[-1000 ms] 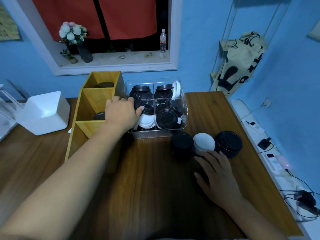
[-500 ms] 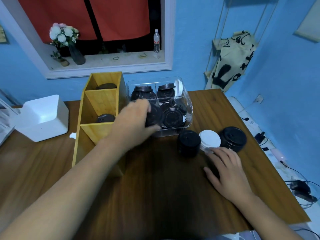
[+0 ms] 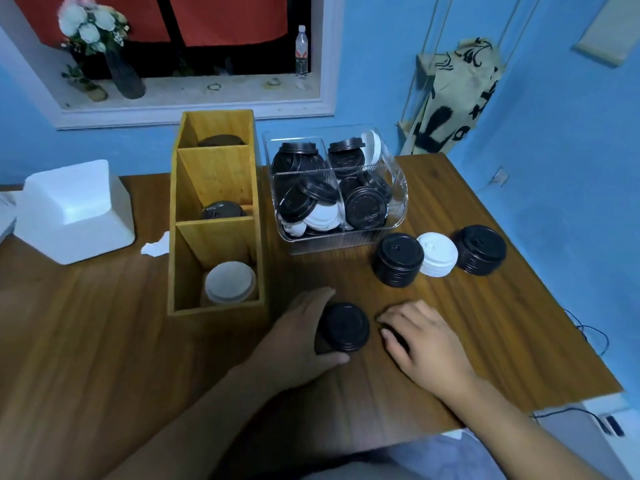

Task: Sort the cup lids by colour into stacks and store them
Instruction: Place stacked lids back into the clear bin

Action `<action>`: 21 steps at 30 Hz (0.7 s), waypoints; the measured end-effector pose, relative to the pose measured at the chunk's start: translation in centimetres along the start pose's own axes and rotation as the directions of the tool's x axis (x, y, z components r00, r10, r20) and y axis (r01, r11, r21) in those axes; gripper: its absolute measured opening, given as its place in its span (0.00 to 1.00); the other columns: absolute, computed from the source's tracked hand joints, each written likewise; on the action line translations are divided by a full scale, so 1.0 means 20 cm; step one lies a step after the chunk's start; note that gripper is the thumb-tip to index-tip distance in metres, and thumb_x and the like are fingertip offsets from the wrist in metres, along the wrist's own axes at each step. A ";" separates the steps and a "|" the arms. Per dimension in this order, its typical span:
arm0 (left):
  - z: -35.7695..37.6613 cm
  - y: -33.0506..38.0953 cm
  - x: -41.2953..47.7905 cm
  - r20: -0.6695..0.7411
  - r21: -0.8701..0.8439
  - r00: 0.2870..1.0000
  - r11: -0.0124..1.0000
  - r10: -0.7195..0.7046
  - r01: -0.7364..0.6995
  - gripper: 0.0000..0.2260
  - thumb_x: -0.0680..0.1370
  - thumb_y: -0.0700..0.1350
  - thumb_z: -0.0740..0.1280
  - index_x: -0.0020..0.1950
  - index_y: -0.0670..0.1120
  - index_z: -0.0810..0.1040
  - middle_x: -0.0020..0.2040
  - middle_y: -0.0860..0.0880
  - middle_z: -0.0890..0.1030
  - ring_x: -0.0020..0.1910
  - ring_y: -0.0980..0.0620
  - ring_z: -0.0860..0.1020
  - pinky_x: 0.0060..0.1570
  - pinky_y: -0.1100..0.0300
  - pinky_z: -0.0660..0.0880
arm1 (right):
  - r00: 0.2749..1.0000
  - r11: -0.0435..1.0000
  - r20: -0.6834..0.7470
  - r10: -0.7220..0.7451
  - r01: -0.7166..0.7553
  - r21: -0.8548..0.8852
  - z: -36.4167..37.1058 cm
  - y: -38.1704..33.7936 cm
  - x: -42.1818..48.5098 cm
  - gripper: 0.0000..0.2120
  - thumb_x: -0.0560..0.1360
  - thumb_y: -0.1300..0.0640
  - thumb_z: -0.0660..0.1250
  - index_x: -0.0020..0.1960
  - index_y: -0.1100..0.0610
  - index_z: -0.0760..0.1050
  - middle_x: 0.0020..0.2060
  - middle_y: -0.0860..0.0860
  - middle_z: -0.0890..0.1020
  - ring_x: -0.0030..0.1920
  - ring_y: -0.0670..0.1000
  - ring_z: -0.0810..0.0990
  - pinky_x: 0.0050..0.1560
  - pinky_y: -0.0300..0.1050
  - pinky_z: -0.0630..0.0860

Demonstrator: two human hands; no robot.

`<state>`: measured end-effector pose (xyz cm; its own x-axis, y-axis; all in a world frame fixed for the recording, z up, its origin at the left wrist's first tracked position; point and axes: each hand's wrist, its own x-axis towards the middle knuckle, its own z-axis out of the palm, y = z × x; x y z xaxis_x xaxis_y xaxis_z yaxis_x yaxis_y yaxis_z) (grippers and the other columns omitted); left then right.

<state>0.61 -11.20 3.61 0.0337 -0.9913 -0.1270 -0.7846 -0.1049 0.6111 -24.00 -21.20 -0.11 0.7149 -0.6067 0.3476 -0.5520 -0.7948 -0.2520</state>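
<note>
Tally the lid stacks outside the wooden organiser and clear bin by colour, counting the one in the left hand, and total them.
Black stacks, plus held black stack: 3
White stack: 1
Total: 4

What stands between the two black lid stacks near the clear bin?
Head view: a white lid stack stands between the nearer black lid stack and the farther black lid stack.

Storage set out on the brown wooden desk (image 3: 104, 341).
The yellow wooden three-compartment organiser (image 3: 214, 188) is set left of the clear plastic bin (image 3: 398, 188); before it, the white plastic lid stack (image 3: 437, 254) is flanked by two black plastic lid stacks (image 3: 398, 259).
</note>
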 end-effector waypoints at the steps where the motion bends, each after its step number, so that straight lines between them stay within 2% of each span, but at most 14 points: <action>1: 0.01 -0.01 0.00 -0.039 -0.003 0.999 1.000 0.008 -0.008 0.44 0.71 0.62 0.76 0.80 0.54 0.58 0.78 0.56 0.63 0.76 0.59 0.58 0.73 0.66 0.54 | 1.000 1.000 -0.002 0.003 -0.003 -0.005 0.01 -0.02 0.01 0.10 0.81 0.51 0.66 0.59 0.52 0.80 0.53 0.46 0.80 0.54 0.52 0.78 0.51 0.50 0.75; 3: 0.04 -0.05 0.01 -0.072 0.010 0.997 1.000 0.017 -0.016 0.41 0.71 0.62 0.76 0.79 0.54 0.61 0.75 0.56 0.66 0.76 0.59 0.60 0.75 0.61 0.59 | 1.000 1.000 0.008 0.013 -0.013 -0.002 0.02 -0.06 0.02 0.09 0.80 0.51 0.65 0.58 0.52 0.80 0.54 0.46 0.79 0.54 0.52 0.77 0.51 0.49 0.74; 5: 0.04 -0.04 0.03 -0.074 -0.008 0.997 1.000 0.024 -0.024 0.40 0.72 0.60 0.76 0.78 0.55 0.61 0.74 0.57 0.67 0.74 0.60 0.63 0.73 0.63 0.61 | 0.999 1.000 0.029 0.028 -0.028 0.003 0.03 -0.07 0.03 0.10 0.81 0.50 0.65 0.58 0.52 0.79 0.55 0.46 0.78 0.55 0.52 0.76 0.51 0.48 0.73; 10: 0.03 -0.06 0.08 -0.079 -0.058 0.997 0.998 0.002 -0.007 0.39 0.74 0.55 0.75 0.79 0.58 0.57 0.76 0.57 0.61 0.75 0.60 0.63 0.72 0.62 0.62 | 0.997 0.999 0.062 0.049 -0.050 0.009 0.04 -0.09 0.08 0.13 0.80 0.47 0.64 0.60 0.52 0.78 0.57 0.45 0.77 0.57 0.51 0.74 0.53 0.49 0.74; 14: 0.07 -0.07 0.09 -0.121 -0.028 0.993 1.000 -0.008 0.004 0.41 0.74 0.59 0.75 0.80 0.57 0.55 0.78 0.55 0.59 0.76 0.58 0.61 0.71 0.64 0.58 | 0.997 0.998 0.060 0.039 -0.042 0.041 0.05 -0.09 0.13 0.11 0.81 0.48 0.64 0.59 0.51 0.79 0.55 0.45 0.78 0.56 0.51 0.75 0.53 0.50 0.76; 18: 0.09 -0.09 0.11 -0.154 -0.026 0.988 1.000 0.009 -0.014 0.40 0.76 0.59 0.73 0.81 0.54 0.54 0.78 0.53 0.60 0.77 0.57 0.59 0.69 0.66 0.54 | 0.997 0.991 -0.057 0.060 -0.052 0.125 -0.01 -0.13 0.28 0.08 0.82 0.53 0.64 0.56 0.53 0.80 0.49 0.47 0.81 0.50 0.51 0.79 0.51 0.50 0.78; 21: 0.10 -0.09 0.11 -0.161 -0.027 0.986 0.999 0.042 -0.046 0.39 0.77 0.59 0.71 0.81 0.53 0.54 0.78 0.53 0.59 0.77 0.57 0.56 0.69 0.65 0.54 | 0.987 0.993 -0.155 0.040 -0.023 0.112 -0.10 -0.18 0.50 0.09 0.80 0.55 0.67 0.60 0.56 0.79 0.50 0.49 0.81 0.52 0.52 0.78 0.55 0.48 0.75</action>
<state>0.89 -13.01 0.76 0.1001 -0.9946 0.0258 -0.7685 -0.0608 0.6370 -15.70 -24.46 6.07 0.6167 -0.6291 0.4732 -0.5167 -0.7770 -0.3595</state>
